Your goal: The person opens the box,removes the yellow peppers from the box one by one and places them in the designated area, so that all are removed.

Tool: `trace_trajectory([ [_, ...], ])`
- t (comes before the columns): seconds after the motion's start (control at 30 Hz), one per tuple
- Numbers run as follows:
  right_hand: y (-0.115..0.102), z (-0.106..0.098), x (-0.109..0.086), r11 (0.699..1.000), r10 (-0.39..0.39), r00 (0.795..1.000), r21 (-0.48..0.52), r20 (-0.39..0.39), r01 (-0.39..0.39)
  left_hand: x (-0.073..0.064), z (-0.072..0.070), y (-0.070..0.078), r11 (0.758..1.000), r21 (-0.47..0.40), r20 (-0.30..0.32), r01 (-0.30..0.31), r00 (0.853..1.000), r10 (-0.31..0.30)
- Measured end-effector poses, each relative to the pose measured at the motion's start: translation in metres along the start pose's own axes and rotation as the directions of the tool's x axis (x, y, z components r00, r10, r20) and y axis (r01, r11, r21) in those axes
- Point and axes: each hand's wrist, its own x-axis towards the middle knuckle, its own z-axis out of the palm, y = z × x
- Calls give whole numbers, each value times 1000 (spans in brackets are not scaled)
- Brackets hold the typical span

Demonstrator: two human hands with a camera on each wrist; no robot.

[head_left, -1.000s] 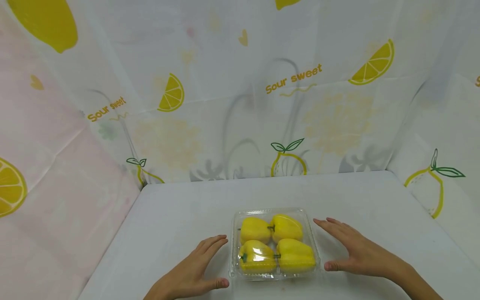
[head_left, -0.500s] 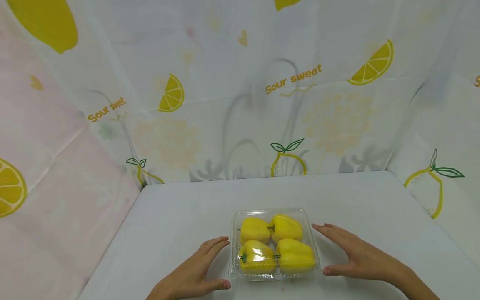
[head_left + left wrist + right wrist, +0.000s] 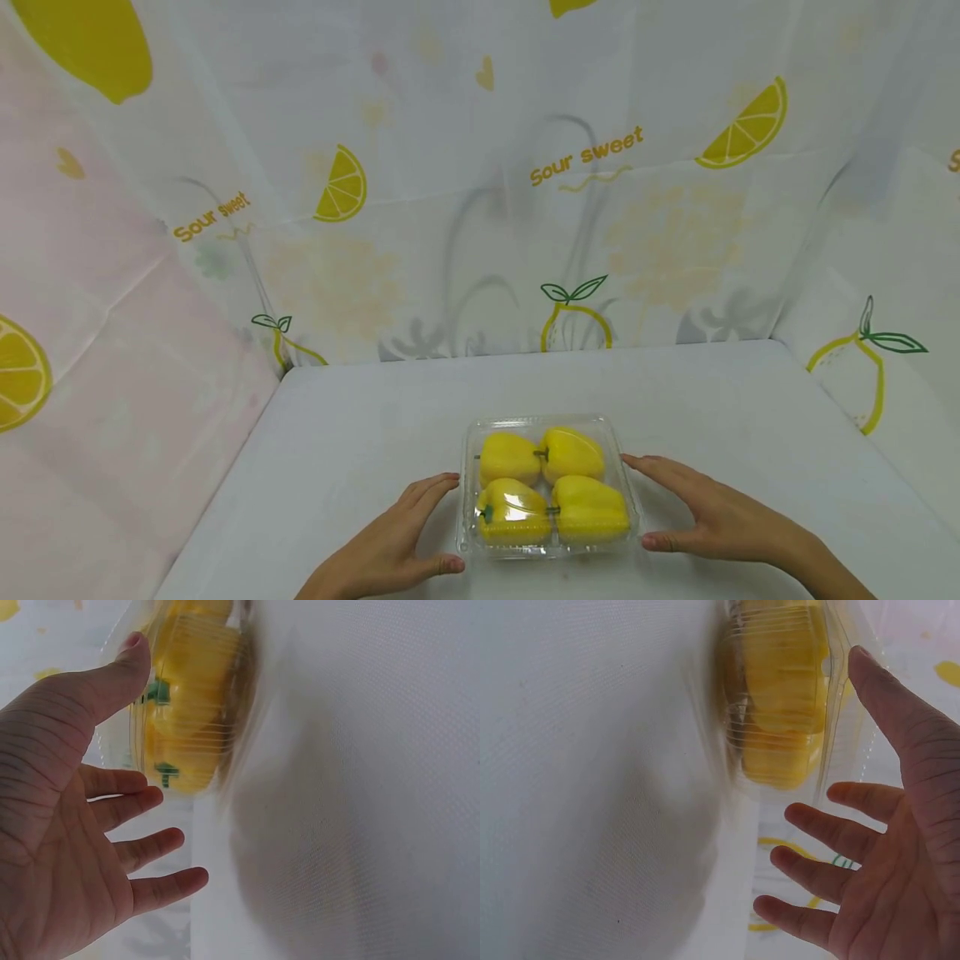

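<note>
Clear plastic clamshell of yellow bell peppers sits between left hand and right hand, both spread; light, even pressure from both sides should spare its walls

Four yellow peppers are held two by two in a clear box, and a glare is cast over the front left one. The box is set on a white surface. It is flanked by the left grip and the right grip, with thumbs parted from fingers; whether it is touched cannot be told. Behind, the cloth is printed with lemons and "Sour sweet".
</note>
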Motion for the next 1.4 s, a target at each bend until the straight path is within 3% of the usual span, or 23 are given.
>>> trace_trajectory([
  [0.33,0,1,2,1000,15,1000,18,19,-15,1,2,0,1000,-20,-3,9,1000,-9],
  [0.6,-1,-1,4,999,-26,999,27,28,25,4,2,2,998,-48,6,46,999,-45],
  [1.07,2,2,3,996,-25,998,91,58,20,3,3,0,999,-45,2,15,1000,-15],
  [1.23,2,3,2,992,-30,997,123,74,20,3,3,1,991,-123,33,48,998,-45],
  [1.4,1,3,2,990,-11,995,138,95,-2,4,5,-1,968,-246,60,53,997,-39],
])
